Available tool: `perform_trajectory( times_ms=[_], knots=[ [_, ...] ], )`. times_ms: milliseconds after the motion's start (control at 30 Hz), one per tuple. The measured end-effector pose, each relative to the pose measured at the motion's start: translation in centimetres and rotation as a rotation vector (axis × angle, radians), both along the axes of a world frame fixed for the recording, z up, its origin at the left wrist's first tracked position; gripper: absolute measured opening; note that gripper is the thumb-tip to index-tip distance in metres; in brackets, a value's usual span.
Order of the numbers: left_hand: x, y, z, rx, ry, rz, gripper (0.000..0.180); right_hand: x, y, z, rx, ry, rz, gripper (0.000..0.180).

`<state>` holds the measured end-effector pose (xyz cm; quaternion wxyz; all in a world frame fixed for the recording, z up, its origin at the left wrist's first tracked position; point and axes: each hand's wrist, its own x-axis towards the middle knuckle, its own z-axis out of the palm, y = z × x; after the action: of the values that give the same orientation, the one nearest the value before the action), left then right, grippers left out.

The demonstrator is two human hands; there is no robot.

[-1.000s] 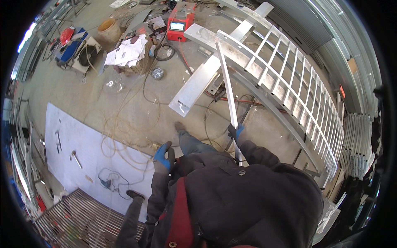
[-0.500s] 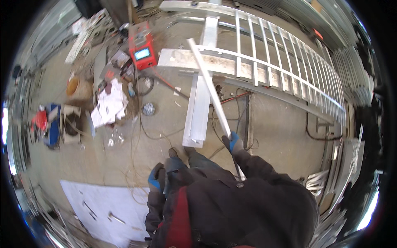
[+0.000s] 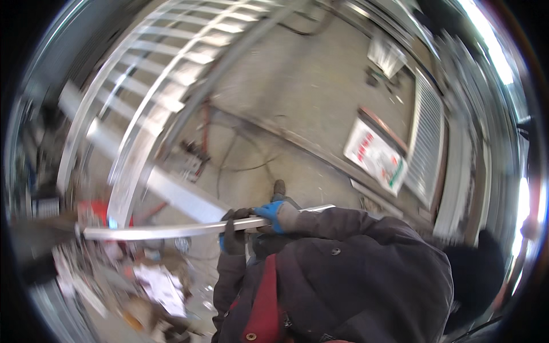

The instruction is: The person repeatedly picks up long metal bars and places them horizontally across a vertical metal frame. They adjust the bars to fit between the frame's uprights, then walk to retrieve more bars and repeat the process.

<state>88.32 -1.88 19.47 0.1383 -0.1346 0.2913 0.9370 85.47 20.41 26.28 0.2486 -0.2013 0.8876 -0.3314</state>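
A long pale metal bar lies crosswise in front of my body, from the left side to beyond my right arm. My left hand, in a dark and blue glove, is closed around it near the middle. Just to the right, my right hand, gloved in the same way, also grips the bar. The two hands are close together, and motion blur softens their fingers. A broad metal beam runs along the floor, its near end close to my left hand.
A metal railing with several bars stands at the upper left. Cables lie on the floor ahead. To the right are a white printed panel and a ribbed metal panel. White papers and clutter are at the lower left.
My view has turned to the right. The bar has swung from pointing ahead to lying crosswise. My left hand has come up from my side and taken hold of it beside my right hand.
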Motion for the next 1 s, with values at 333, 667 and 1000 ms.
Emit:
perform_trajectory(
  times_ms=[333,667,1000],
  knots=[
    [-23.8,25.5,7.6,-0.337,0.082,-0.045,0.042,-3.6,35.1,-4.8,0.165,-0.12,-0.406,0.074],
    [-41.1,56.9,8.6,-0.171,0.019,-0.292,0.035,-17.1,59.7,-0.7,0.03,-0.054,-1.061,0.06],
    [-74.9,94.8,1.2,-0.248,0.219,-0.395,0.04,-20.6,94.3,-14.6,-0.671,0.118,-2.206,0.038]
  ],
)
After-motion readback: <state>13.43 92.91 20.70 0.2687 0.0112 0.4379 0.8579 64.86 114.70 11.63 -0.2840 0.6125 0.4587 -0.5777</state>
